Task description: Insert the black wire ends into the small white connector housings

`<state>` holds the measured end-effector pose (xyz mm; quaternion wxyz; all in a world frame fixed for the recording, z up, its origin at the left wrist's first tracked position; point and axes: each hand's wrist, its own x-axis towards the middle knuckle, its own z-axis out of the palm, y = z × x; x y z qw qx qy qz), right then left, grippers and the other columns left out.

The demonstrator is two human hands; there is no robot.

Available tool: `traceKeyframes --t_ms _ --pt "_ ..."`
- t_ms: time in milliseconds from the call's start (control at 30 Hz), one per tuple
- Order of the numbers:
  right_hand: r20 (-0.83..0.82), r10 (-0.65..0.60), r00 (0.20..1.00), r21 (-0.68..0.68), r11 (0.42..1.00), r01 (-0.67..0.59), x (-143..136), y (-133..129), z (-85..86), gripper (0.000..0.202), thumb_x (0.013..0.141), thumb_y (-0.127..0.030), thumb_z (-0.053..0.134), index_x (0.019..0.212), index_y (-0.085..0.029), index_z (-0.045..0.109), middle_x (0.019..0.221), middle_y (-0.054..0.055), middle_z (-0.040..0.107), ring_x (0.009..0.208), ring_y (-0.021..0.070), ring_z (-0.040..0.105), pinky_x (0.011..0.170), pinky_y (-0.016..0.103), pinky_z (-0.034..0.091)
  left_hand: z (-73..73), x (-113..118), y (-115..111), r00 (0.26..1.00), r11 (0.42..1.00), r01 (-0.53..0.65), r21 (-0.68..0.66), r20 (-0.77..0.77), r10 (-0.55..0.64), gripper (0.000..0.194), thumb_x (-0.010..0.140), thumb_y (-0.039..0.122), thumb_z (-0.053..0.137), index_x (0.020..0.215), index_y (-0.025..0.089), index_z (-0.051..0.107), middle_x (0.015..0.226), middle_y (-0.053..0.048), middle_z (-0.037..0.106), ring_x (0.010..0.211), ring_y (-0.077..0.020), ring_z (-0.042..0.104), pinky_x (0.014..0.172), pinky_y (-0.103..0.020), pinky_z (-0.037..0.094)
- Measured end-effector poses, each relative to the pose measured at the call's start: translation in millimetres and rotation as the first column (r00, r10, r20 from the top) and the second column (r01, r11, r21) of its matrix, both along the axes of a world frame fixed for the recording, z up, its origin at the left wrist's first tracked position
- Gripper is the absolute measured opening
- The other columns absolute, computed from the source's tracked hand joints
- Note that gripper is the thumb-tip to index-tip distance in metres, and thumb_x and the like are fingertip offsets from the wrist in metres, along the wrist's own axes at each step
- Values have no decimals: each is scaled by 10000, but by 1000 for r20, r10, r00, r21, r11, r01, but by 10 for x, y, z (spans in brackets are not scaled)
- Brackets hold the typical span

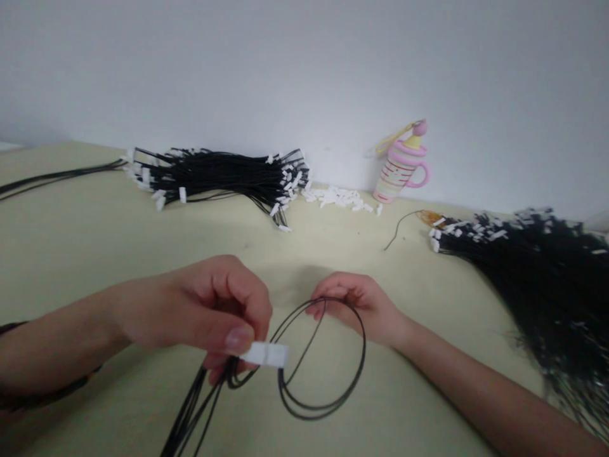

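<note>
My left hand [214, 311] pinches a white connector [269, 354] between thumb and fingers, at the centre of the view. Several black wires [190, 406] run through its lower fingers and hang toward the bottom edge. From the connector's right end, thin black wires curve into a round loop [362, 355]. At the top of that loop my right hand [354, 301] has its fingers curled closed around the wire, to the right of my left hand. Its fingertips are partly hidden behind the loop.
On the table [204, 238], a bundle of black cables with white connectors [223, 171] lies at the back left. Loose white connectors [340, 197] lie beside a pink cup [399, 168]. A large black cable pile [542, 273] covers the right side, near an orange coil [431, 219].
</note>
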<state>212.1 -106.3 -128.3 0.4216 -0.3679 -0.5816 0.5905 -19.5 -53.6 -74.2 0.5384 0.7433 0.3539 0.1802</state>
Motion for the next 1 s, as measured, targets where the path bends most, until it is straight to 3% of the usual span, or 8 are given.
traceKeyframes --t_ms 100,233,333,467,567,700,833,1000 --pt "-115 -135 984 -10 991 135 20 36 -29 184 717 -162 621 899 -160 593 891 55 664 767 123 621 717 262 481 -35 113 -6 999 999 44 -26 -12 -44 311 670 462 576 556 173 575 443 22 520 465 -107 495 474 -212 417" --pt "-42 -366 930 96 925 369 71 107 -66 198 748 -138 514 919 -144 614 964 82 640 898 156 581 772 297 446 -149 233 38 984 982 164 -93 -49 -169 266 709 409 560 608 167 602 494 17 563 477 -96 499 474 -191 394" --pt "-48 -621 782 143 771 621 138 167 -105 241 710 -76 429 864 -147 601 908 60 620 864 146 555 697 268 431 -217 261 81 966 961 226 -159 -91 -243 251 744 385 540 643 162 597 516 23 572 468 -81 486 465 -177 377" --pt "-80 -769 634 327 581 745 126 84 -93 131 725 -112 469 820 -175 533 720 -6 524 655 101 486 563 218 377 -229 303 56 989 979 82 -187 -105 -103 249 748 373 536 639 154 575 516 36 552 444 -71 465 442 -171 376" --pt "136 -614 777 574 688 443 -46 -118 -11 30 736 -153 530 739 -179 516 642 -15 500 568 93 448 527 217 364 -248 336 14 998 979 -7 -202 -62 -6 232 743 366 534 656 156 580 516 41 540 446 -74 466 431 -171 385" --pt "524 -273 807 477 879 -12 -332 -308 75 128 790 -247 528 698 -163 556 597 -23 503 517 69 436 490 194 336 -319 354 3 998 983 -58 -176 -7 58 228 742 367 533 656 161 575 512 48 527 460 -75 466 430 -164 387" --pt "585 -262 767 377 926 30 -449 -288 63 326 841 -314 457 557 -155 453 503 -51 359 472 54 335 445 186 255 -360 366 -9 998 991 -63 -119 -1 63 241 747 362 532 628 155 562 520 48 521 470 -73 459 437 -160 376" --pt "562 -329 759 370 921 126 -453 -222 20 235 825 -236 451 603 -156 461 525 -50 405 474 53 348 454 184 247 -390 370 -35 999 999 -15 -37 -29 14 290 776 411 480 651 163 564 545 38 520 484 -87 466 439 -172 379"
